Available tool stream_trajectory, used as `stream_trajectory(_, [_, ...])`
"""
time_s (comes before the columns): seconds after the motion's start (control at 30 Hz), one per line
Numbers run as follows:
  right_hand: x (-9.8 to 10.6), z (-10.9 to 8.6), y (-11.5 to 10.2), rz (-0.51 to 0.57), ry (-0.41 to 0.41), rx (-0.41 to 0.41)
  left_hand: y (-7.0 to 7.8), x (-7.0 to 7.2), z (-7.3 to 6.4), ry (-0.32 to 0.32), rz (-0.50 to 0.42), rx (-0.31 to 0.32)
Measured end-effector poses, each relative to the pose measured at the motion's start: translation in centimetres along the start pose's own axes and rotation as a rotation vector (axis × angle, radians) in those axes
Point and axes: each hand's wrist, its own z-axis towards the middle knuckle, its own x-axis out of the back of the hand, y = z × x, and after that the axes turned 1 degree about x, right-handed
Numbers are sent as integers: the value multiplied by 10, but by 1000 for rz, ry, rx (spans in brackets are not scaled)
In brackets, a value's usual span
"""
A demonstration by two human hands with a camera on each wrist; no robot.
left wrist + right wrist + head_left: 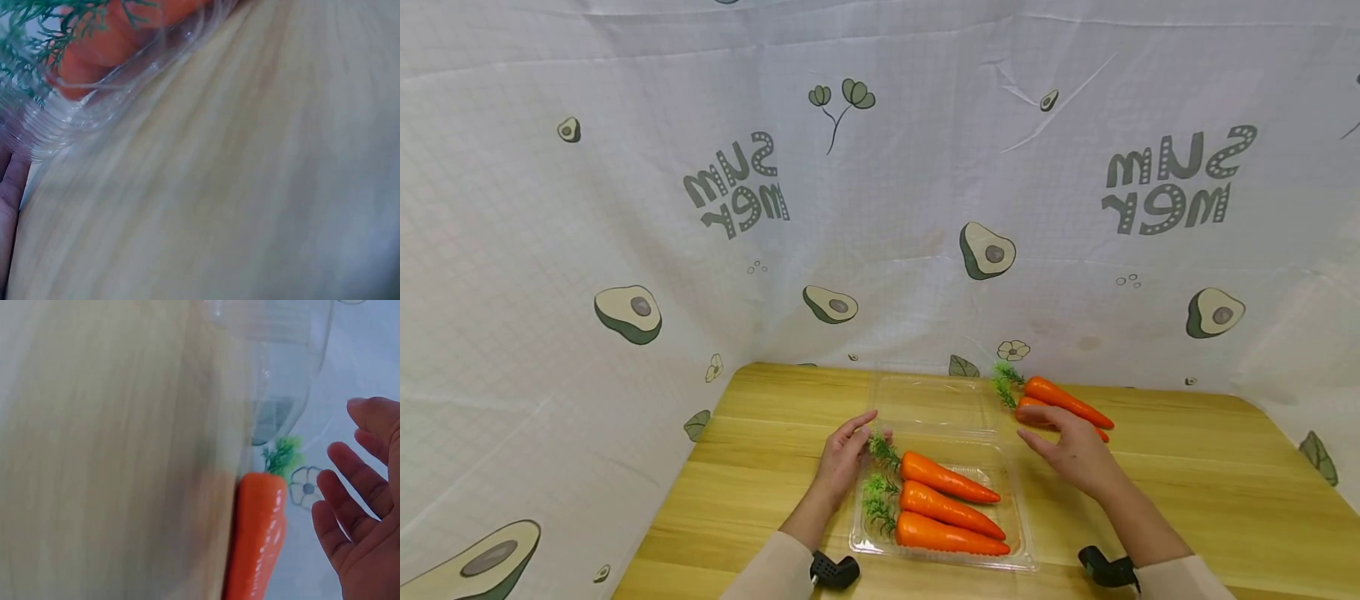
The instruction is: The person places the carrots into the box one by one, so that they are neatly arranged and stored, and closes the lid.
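Three orange carrots (951, 508) with green tops lie side by side in a clear plastic container (1030, 525), whose see-through lid (925, 400) is folded back behind it. My left hand (842, 458) is at the container's left edge by the green tops, thumb and fingers spread apart. In the left wrist view the container's ridged wall (69, 134) is beside the hand's edge. Over two more carrots (1071, 400) at the back right, my right hand (1075, 450) hovers with loosely bent fingers, holding nothing. In the right wrist view a carrot (256, 531) shows apart from the fingers (356, 481).
A wooden table (1195, 467) carries everything. Behind and to the sides hangs a white curtain (895, 183) printed with avocados and lettering. Each wrist wears a black camera mount (835, 571).
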Motion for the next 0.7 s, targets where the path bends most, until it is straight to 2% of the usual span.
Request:
stream_trajectory(0.17, [2, -2, 13, -20, -27, -88, 1, -1, -1, 3, -1, -9])
stream_trajectory(0.5, [8, 3, 48, -40, -80, -160, 0, 0, 0, 0, 8, -13])
stream_trajectory(0.7, [14, 8, 67, -79, -120, -233, 1, -1, -1, 0, 17, -5])
